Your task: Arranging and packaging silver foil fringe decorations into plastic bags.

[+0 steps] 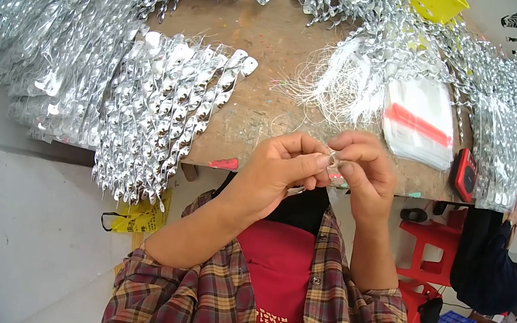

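Note:
My left hand and my right hand meet in front of my chest, just over the table's near edge. Both are closed in a pinch, with the fingertips almost touching. Between them is a small pale, shiny piece, too small to name. A bit of something silvery shows under the left hand's curled fingers. Beyond the hands lies a loose bundle of white strings. Left of them, a batch of twisted silver foil strips hangs over the table edge.
More silver twisted strips line the table's left, back and right sides. Clear plastic bags with a red band lie at right, beside a red device. A yellow bin stands behind. Red stools and another person are at right.

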The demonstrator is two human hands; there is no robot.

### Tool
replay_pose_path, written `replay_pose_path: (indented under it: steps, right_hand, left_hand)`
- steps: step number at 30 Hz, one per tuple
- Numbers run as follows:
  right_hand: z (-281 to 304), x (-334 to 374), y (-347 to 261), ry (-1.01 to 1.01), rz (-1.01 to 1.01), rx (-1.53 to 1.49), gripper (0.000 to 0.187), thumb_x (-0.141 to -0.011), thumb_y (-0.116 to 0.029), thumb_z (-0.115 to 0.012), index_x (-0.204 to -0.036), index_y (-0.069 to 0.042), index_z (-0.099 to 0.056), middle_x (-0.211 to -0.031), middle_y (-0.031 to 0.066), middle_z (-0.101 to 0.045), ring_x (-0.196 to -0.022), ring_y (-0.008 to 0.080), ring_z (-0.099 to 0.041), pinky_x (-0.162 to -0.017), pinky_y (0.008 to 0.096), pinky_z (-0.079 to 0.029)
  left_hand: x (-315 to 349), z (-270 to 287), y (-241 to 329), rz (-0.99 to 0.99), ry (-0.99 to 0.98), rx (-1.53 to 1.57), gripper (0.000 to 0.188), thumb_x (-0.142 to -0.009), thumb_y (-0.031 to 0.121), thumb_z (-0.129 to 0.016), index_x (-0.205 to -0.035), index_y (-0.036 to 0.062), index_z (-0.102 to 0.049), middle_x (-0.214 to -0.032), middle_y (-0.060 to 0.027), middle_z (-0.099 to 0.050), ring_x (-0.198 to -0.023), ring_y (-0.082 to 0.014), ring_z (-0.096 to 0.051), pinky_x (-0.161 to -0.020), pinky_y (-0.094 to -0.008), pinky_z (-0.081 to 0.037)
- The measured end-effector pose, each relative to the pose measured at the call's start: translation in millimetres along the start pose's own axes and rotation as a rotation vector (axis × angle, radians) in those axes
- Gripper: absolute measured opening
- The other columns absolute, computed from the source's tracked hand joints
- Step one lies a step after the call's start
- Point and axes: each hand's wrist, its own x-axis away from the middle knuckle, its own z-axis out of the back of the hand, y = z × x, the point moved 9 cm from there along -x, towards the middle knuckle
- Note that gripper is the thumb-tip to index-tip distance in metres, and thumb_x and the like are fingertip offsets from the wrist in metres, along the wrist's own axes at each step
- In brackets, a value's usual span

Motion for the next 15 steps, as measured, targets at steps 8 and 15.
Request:
replay_pose_path:
  steps: [8,15]
  right_hand:
    - [14.7,9.6,12.0,0.090,-0.143,0.001,0.012,-0.086,-0.003,-0.058,-0.098,0.000,-0.060,-0.100,0.0095,-0.058,-0.097,0.0170,-0.055,-0.088,0.0305,-0.042]
    - [11.0,4.2,-11.1,0.070,-0.056,0.111,0.019,-0.082,-0.007,-0.064,-0.099,-0.002,-0.062,-0.093,0.0046,-0.062,-0.085,0.0119,-0.055,-0.076,0.0255,-0.041]
  left_hand:
    - [5.2,0.5,13.6,-0.109,0.072,-0.212,0.013,-0.088,0.010,-0.062,-0.098,0.0018,-0.060,-0.081,-0.0036,-0.064,-0.073,-0.0093,-0.063,-0.062,-0.0187,-0.047]
    - [2.5,2.8,9.8,-0.089,0.086,-0.242,0.014,-0.090,0.014,-0.060,-0.097,0.0016,-0.061,-0.078,-0.0039,-0.063,-0.068,-0.0081,-0.059,-0.062,-0.0191,-0.047]
